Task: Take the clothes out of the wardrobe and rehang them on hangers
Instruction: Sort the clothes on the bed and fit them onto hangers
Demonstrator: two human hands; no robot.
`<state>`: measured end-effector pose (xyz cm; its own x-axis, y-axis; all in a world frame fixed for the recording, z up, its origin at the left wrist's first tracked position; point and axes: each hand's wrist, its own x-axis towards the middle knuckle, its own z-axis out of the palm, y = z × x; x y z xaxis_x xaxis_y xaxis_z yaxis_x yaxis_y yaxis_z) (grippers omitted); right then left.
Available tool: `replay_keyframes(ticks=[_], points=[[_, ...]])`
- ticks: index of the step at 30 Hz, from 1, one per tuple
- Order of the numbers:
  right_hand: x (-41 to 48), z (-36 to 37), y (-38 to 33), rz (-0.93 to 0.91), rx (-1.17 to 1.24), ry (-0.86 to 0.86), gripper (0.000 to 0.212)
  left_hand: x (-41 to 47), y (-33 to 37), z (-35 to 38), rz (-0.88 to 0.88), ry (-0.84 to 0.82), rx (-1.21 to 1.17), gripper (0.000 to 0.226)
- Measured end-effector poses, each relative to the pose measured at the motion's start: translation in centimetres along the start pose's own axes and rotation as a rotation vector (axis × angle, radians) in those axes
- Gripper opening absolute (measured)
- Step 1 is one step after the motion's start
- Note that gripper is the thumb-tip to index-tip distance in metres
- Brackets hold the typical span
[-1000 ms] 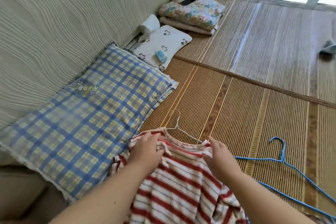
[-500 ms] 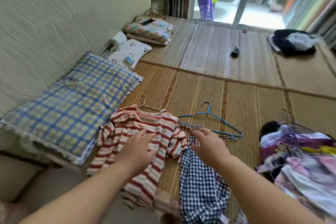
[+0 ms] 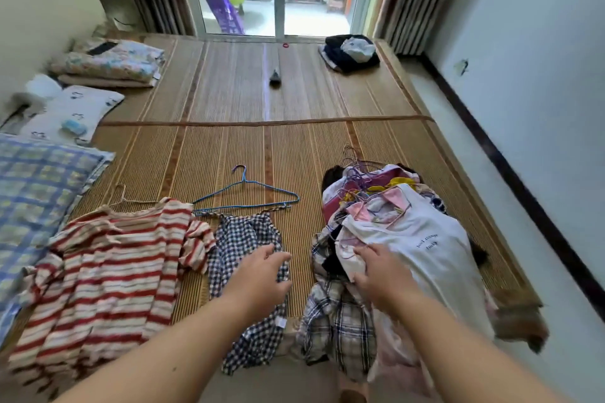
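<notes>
A red-and-white striped shirt (image 3: 104, 268) lies flat on the woven mat, a pale wire hanger (image 3: 122, 196) sticking out of its neck. Beside it sits a navy checked garment (image 3: 244, 239) with a blue wire hanger (image 3: 245, 195) at its top. My left hand (image 3: 262, 275) hovers over the checked garment with relaxed fingers, holding nothing. To the right is a heap of clothes and hangers (image 3: 376, 203) topped by a white printed shirt (image 3: 422, 239). My right hand (image 3: 379, 271) rests on the heap's near left side, fingers on pale cloth.
A blue plaid pillow (image 3: 36, 193) and a small white pillow (image 3: 72, 111) lie at the left. Folded bedding (image 3: 111, 62) sits further back. Dark clothes (image 3: 350, 52) lie by the glass door. A small dark object (image 3: 275, 77) rests mid-mat. A wall runs along the right.
My view swung right, away from the pillows. Both hands left the striped shirt; the left moved over the checked garment and the right reached onto the clothes heap.
</notes>
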<state>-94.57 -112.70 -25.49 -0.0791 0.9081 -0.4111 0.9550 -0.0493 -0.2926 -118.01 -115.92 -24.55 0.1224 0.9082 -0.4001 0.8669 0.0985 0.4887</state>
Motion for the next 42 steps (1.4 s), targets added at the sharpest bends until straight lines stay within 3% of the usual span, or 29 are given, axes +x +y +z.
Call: replay_keyframes(ticks=[7,15,19,24,28,31,34,38,42], points=[[5.6,-4.2,13.3,0.085,-0.028,-0.008,0.053,9.5,9.3,4.3,0.004,-0.055,0.040,0.054],[20.4,-6.9,23.1,-0.017,-0.029,-0.089,0.056,22.2,15.2,9.3,-0.179,-0.056,-0.117,0.057],[27.5,-6.1,25.2,-0.074,-0.019,-0.110,0.045,26.8,14.4,11.8,-0.280,-0.087,-0.103,0.061],[34.7,-4.8,25.6,-0.075,-0.122,-0.096,0.041,31.4,12.7,14.4,-0.325,-0.047,-0.137,0.048],[39.0,-3.7,25.2,-0.061,-0.170,-0.027,0.052,33.8,11.7,16.4,-0.372,-0.066,-0.125,0.071],[41.6,-2.9,25.3,-0.056,-0.288,-0.198,0.058,34.8,11.2,17.7,-0.393,-0.075,-0.112,0.075],[42.2,-3.0,25.4,-0.103,-0.367,-0.235,0.051,35.2,10.9,18.2,-0.397,-0.055,-0.110,0.072],[40.9,-4.3,26.6,-0.223,-0.362,-0.042,0.051,34.9,10.9,17.7,-0.451,-0.050,-0.170,0.066],[36.9,-6.9,26.6,-0.183,-0.106,-0.062,0.026,33.3,11.5,16.2,-0.397,-0.078,-0.177,0.047]])
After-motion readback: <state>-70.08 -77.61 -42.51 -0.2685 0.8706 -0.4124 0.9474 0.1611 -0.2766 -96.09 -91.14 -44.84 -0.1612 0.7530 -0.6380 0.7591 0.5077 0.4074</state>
